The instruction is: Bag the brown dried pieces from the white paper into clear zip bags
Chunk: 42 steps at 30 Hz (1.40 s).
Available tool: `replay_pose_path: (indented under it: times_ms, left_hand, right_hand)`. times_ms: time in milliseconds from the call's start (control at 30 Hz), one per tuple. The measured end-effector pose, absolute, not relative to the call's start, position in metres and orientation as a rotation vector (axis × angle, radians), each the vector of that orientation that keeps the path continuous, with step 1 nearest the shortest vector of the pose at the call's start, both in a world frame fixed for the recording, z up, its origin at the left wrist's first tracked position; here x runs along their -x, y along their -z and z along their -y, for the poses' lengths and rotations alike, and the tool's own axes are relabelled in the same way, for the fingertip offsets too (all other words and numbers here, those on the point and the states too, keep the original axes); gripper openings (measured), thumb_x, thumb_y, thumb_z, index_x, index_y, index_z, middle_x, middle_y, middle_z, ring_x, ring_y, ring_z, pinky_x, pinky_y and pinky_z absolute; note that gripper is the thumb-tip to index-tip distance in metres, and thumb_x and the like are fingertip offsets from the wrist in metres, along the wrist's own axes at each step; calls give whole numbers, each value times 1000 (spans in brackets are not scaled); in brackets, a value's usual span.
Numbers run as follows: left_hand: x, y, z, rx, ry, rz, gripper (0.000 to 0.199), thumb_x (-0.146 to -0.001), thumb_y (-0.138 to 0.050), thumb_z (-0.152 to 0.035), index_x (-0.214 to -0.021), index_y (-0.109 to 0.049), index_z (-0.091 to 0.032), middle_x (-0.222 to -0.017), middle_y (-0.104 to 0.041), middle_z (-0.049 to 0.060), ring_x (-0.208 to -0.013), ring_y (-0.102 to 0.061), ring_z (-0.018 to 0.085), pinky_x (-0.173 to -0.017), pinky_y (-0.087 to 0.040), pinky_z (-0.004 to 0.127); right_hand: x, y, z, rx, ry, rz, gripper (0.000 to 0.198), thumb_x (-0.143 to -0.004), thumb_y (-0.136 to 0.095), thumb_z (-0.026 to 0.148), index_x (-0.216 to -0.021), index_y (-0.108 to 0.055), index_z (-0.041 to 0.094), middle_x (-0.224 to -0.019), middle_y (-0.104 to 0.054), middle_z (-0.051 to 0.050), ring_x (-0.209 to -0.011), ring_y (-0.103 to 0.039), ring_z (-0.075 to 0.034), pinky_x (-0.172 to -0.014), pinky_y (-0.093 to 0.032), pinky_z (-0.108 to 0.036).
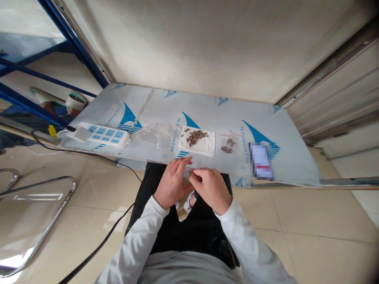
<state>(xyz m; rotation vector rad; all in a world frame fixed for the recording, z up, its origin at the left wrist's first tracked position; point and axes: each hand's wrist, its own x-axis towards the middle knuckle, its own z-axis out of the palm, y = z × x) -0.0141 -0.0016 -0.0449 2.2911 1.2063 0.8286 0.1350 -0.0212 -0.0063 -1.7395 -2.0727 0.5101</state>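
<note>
My left hand (174, 179) and my right hand (211, 187) meet above my lap at the table's front edge. Between their fingertips is a small clear plastic bag (187, 172), mostly hidden by the fingers. Thumb and fingers of both hands are closed on it. Just beyond them, small brown pieces (196, 137) lie in a loose pile on a white folded tissue (209, 146). To the right, a clear zip bag (224, 142) lies flat with several brown pieces inside. Left of the tissue, clear plastic bags (162, 134) lie on the table.
A white power strip (103, 135) with a plug and cable is on the left of the film-covered table (204, 108). A phone (261, 161) lies near the front right. Chrome chair tubing (72, 189) stands at left, and a black cable (103, 232) runs over the floor.
</note>
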Motion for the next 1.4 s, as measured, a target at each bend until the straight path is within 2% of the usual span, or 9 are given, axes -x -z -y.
replay_pose_path:
  times_ms: [133,200,300,467,700,900,1100,1200,1400]
  left_hand:
    - [14,54,0,-2107,-932,-1291,25,-77,-65,-25,-99,-56,-20,-94,-65,6,-91,-62,21,-82,-49,33]
    - [15,56,1,-2019,-992,-1344,23,-77,-65,-26,-96,-55,-20,-92,-65,5,-86,-63,19,-79,-50,30]
    - [16,57,3,-1950,-1002,-1374,23,-77,-66,-26,-95,-54,-20,-89,-66,3,-82,-64,17,-77,-51,28]
    - [19,60,6,-1931,-961,-1390,24,-76,-67,-27,-95,-56,-20,-92,-67,4,-84,-64,18,-78,-51,30]
    - [21,66,2,-1875,-950,-1370,26,-75,-68,-28,-97,-56,-20,-90,-68,4,-84,-65,19,-80,-51,31]
    - [16,67,-14,-1830,-995,-1336,25,-74,-68,-25,-96,-57,-20,-83,-67,2,-77,-65,15,-76,-51,28]
    - [9,65,-28,-1846,-1030,-1300,29,-72,-68,-26,-98,-56,-18,-85,-66,3,-80,-64,17,-78,-49,30]
    - [0,56,-31,-1880,-1052,-1223,27,-71,-67,-22,-95,-56,-18,-89,-66,4,-84,-63,19,-78,-47,30]
    - [-14,47,-28,-1903,-1028,-1205,22,-71,-63,-19,-91,-53,-18,-84,-63,2,-77,-59,17,-69,-43,26]
  right_hand:
    - [-148,15,-8,1619,-569,2034,35,-89,-53,37,-61,-63,20,-56,-63,-2,-53,-56,-14,-54,-36,-24]
    - [-159,29,-39,1614,-498,1944,24,-88,-55,35,-76,-68,18,-69,-68,-3,-64,-60,-15,-62,-42,-24]
    - [-170,59,-91,1695,-418,2026,16,-80,-61,15,-94,-68,15,-97,-68,-8,-83,-62,-17,-79,-45,-27]
    - [-166,92,-134,1706,-396,2289,22,-77,-59,7,-96,-68,12,-100,-65,-11,-99,-58,-20,-93,-42,-29]
    - [-160,95,-138,1794,-370,2258,21,-82,-53,7,-92,-71,12,-100,-67,-15,-96,-61,-23,-90,-43,-32]
    - [-164,91,-140,1819,-378,2164,24,-84,-53,10,-90,-75,16,-96,-73,-13,-93,-66,-23,-88,-46,-32]
    - [-159,30,-72,1494,-609,1760,20,-84,-60,28,-96,-75,21,-93,-75,-5,-82,-70,-20,-76,-53,-31]
    - [-152,0,-33,1374,-773,1886,15,-82,-62,25,-91,-75,24,-89,-76,-2,-75,-69,-17,-69,-52,-27]
    - [-148,-17,-23,1532,-564,2221,14,-80,-65,19,-91,-72,24,-84,-75,-4,-75,-69,-20,-70,-49,-29]
